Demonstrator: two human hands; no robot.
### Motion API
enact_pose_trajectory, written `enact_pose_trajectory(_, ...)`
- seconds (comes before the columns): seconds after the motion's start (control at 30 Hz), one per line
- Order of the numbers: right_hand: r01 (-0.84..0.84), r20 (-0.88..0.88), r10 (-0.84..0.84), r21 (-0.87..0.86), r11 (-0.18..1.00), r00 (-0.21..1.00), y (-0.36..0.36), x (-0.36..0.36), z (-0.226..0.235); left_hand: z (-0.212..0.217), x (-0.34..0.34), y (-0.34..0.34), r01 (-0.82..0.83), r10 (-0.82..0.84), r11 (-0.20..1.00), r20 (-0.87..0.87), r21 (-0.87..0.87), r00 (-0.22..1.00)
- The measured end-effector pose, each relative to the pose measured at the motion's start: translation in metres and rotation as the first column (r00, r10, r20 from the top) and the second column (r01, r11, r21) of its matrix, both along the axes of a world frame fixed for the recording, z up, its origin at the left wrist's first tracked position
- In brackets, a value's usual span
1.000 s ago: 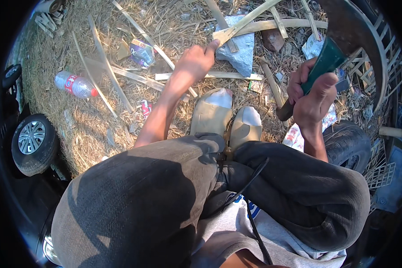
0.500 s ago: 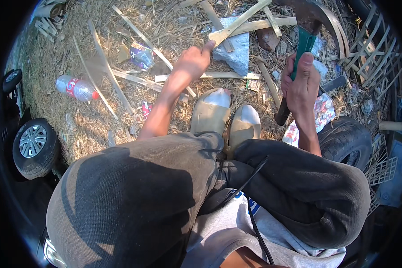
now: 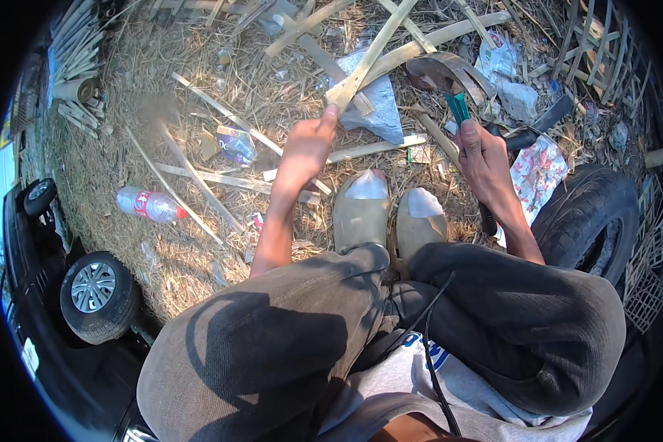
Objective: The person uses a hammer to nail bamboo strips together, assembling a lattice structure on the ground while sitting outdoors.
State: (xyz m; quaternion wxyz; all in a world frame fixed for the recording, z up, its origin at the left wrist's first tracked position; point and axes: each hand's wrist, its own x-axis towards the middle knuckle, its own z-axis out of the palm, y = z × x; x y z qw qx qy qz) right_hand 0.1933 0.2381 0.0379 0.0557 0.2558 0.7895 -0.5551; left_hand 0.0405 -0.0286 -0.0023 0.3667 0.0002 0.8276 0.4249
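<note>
Bamboo strip (image 3: pixel 372 55) is pinched at its near end by the left hand (image 3: pixel 307 149), sticking up and away over a grey stone (image 3: pixel 381 110) on the straw-covered ground (image 3: pixel 177 250). Right hand (image 3: pixel 486 163) is wrapped tight round a green-handled knife (image 3: pixel 458 108), just beside an old tyre (image 3: pixel 593 221). A plastic bottle (image 3: pixel 149 204) lies well off toward the ground's left edge.

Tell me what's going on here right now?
A person sits over straw-strewn ground littered with bamboo offcuts. The left hand grips the lower end of a long bamboo strip, which rests on a grey stone. The right hand holds a green-handled blade raised beside the strip, not touching it. A plastic bottle lies to the left, a tyre on the right.
</note>
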Motion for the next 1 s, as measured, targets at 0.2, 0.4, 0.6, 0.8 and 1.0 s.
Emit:
enact_pose_trajectory(0.2, 0.070, -0.070, -0.068, 0.039, 0.997, 0.995, 0.017, 0.008, -0.004, 0.035, 0.015, 0.015, -0.153, 0.115, 0.976, 0.230, 0.156, 0.966)
enact_pose_trajectory(0.4, 0.177, -0.049, -0.177, -0.009, 0.984, 0.983, 0.025, 0.017, -0.021, 0.006, 0.039, 0.026, -0.021, 0.021, 1.000, -0.032, -0.012, 0.999)
enact_pose_trajectory(0.6, 0.346, 0.018, -0.346, -0.027, 0.938, 0.938, 0.034, 0.011, -0.022, 0.055, -0.003, 0.082, 0.168, -0.359, 0.932, -0.764, -0.320, 0.536)
enact_pose_trajectory(0.8, 0.399, -0.041, -0.399, 0.198, 0.895, 0.916, 0.040, -0.034, -0.033, 0.010, -0.078, 0.176, 0.188, -0.656, 0.732, -0.604, -0.654, 0.453)
enact_pose_trajectory(1.0, 0.509, -0.063, -0.507, 0.194, 0.839, 0.860, 0.020, -0.074, -0.033, -0.013, -0.074, 0.176, 0.309, -0.512, 0.852, -0.545, -0.423, 0.665)
